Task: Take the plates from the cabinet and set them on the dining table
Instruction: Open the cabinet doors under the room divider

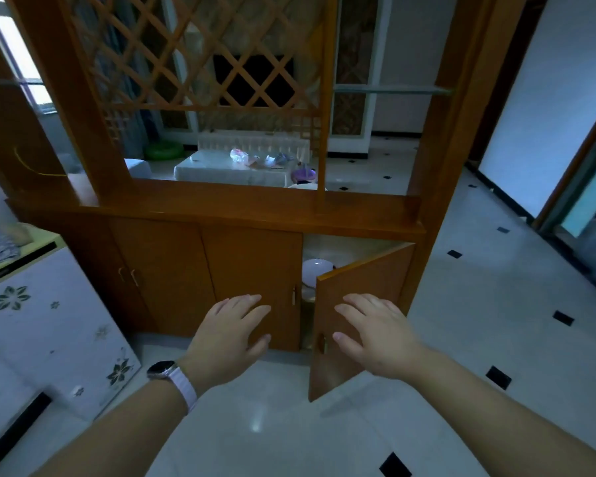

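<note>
Plates [316,268] sit low in the open compartment of the cabinet [255,263], just right of frame centre, above and between the hands; the right hand [375,333] seems nearer, over the half-open door [362,304], the left hand [234,330] lower left, both spread and empty.

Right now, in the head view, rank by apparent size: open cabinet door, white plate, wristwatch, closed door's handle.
1. open cabinet door
2. white plate and wristwatch: look alike; plate partly hidden, watch nearer, so unranked
3. closed door's handle
</note>
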The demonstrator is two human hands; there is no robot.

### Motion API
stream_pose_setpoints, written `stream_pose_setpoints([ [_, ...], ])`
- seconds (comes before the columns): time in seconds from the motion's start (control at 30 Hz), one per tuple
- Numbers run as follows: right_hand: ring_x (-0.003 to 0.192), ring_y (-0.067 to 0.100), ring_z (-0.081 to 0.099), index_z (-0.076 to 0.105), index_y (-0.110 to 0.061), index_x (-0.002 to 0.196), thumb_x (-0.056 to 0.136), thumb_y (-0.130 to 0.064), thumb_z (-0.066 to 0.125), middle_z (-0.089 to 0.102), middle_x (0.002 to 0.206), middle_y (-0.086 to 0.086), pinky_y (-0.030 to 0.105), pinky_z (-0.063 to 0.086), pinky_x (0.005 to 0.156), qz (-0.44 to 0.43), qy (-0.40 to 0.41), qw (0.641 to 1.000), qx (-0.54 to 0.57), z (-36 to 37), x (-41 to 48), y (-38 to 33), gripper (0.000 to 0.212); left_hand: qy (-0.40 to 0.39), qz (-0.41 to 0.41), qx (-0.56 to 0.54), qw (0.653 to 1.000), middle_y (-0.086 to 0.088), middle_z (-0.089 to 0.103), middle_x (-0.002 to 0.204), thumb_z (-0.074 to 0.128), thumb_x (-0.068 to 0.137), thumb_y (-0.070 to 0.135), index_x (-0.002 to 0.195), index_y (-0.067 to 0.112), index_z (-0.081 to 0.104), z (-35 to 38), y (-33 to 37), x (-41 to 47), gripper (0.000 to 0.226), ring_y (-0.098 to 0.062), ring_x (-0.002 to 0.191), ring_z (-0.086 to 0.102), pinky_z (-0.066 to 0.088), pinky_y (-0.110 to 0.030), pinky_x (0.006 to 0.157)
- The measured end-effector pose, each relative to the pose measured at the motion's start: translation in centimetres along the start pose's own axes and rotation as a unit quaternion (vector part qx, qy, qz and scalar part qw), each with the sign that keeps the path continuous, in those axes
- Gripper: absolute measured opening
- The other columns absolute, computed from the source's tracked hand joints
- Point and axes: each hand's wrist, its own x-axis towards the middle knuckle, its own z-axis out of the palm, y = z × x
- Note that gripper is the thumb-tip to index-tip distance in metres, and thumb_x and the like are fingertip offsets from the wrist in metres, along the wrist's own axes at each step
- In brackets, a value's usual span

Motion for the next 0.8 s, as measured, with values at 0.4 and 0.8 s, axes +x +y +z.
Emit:
stream_pose_setpoints([
  [0.4,0.129,0.016,0.035,0.043,-0.03,0.137,0.089,-0.064,0.026,0.043,0.142,-0.007,0.036,0.031,0.1,0.061,-0.038,0.997,0.004,4.6,10.7,0.5,0.061,-0.01,0.06,-0.047,0.997,-0.006,0.06,0.133,0.053,0.086,0.046,0.126,0.02,0.062,4.9,-9.8,10.2,0.049,-0.026,0.122,0.055,0.043,-0.045,0.099],
  [0.8,0.128,0.019,0.036,0.045,-0.026,0.136,0.092,-0.059,0.035,0.045,0.14,-0.003,0.035,0.031,0.1,0.099,-0.084,0.989,0.069,9.8,17.7,7.1,0.056,-0.074,0.07,-0.056,0.993,-0.009,0.06,0.133,0.059,0.085,0.04,0.126,0.017,0.064,11.4,-12.5,19.5,0.048,-0.028,0.121,0.056,0.042,-0.042,0.098],
])
